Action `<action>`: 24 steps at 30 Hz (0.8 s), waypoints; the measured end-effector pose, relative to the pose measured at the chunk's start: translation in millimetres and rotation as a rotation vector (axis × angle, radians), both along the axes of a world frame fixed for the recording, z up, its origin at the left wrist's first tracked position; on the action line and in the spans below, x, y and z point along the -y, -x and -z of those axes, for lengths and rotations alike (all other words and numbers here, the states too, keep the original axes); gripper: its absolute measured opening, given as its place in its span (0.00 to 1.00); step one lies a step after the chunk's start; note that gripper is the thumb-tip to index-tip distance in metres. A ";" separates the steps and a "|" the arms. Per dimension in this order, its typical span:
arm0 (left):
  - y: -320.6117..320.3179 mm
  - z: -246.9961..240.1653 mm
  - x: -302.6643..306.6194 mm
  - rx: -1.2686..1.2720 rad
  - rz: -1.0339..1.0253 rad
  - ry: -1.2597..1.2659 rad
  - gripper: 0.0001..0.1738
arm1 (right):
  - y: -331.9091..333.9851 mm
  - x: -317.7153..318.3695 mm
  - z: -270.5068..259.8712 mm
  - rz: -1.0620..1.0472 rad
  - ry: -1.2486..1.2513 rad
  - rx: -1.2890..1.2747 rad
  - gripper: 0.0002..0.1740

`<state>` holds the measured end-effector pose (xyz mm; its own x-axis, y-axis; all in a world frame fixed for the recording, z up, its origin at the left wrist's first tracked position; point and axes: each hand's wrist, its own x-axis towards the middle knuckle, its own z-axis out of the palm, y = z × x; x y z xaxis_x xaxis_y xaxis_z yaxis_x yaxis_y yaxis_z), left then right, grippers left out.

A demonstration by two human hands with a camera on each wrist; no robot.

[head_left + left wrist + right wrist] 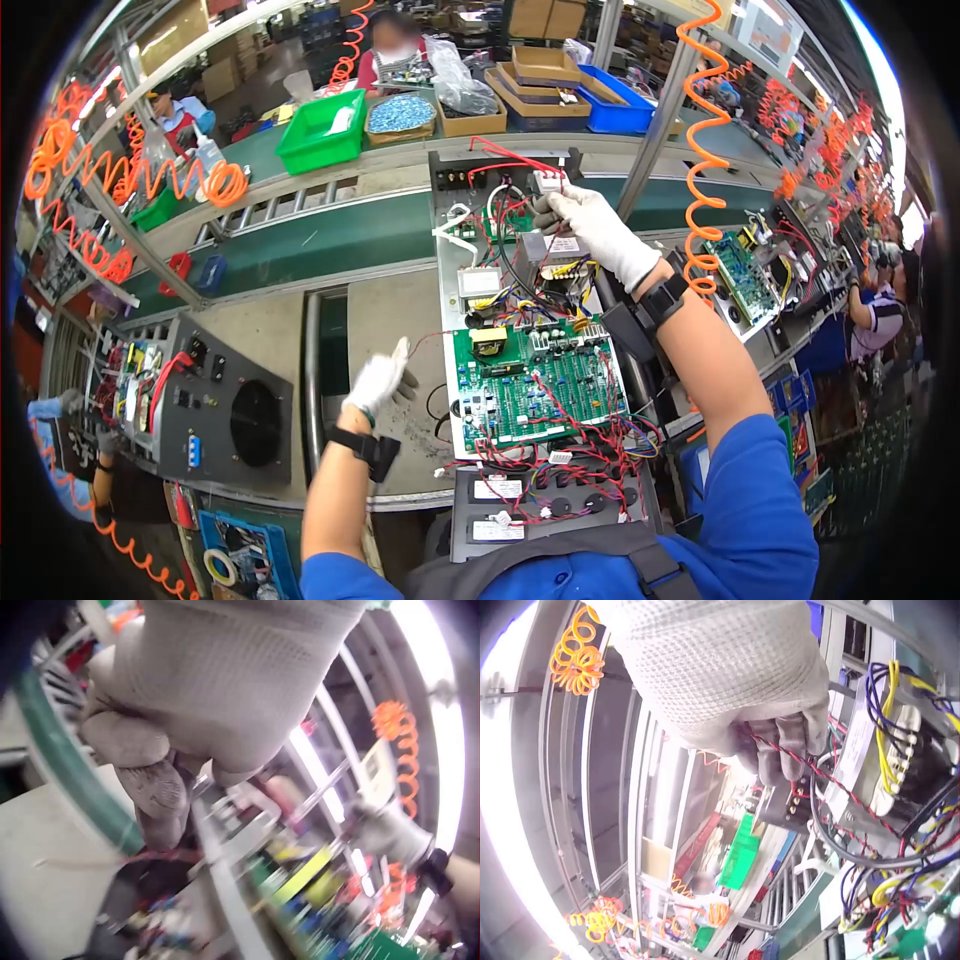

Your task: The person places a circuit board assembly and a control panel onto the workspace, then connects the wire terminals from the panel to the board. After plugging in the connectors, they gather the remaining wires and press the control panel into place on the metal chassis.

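An open electronics unit with a green circuit board [535, 390] lies in front of me. My right hand [600, 230], in a white glove with grey fingertips, is over its far end. A twisted red and black wire [840, 787] runs out of its curled fingers in the right wrist view. Near those fingertips is a white connector [548, 182] with red wires. My gloved left hand [380, 382] is left of the board, fingers curled at a thin red wire [430, 336] leading to the unit. In the blurred left wrist view that wire crosses at the fingertips.
Another black-cased unit with a fan [257, 422] stands at the left. Across the conveyor are a green bin [322, 130], a blue bin [615, 112] and cardboard trays [540, 92]. Orange coiled hoses [705, 140] hang nearby. Another open unit [745, 275] sits at the right.
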<state>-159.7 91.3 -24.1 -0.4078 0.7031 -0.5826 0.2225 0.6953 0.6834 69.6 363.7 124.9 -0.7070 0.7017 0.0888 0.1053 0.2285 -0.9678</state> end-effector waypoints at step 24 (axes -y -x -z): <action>-31.2 -110.5 -35.8 -0.060 0.212 -0.383 0.22 | 17.9 47.0 17.2 -0.344 -0.169 0.569 0.32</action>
<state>-128.5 127.1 86.5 -0.2562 0.9354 -0.2436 0.3807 0.3292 0.8641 51.7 316.7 107.7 -0.8563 0.4379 -0.2738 0.4811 0.4834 -0.7313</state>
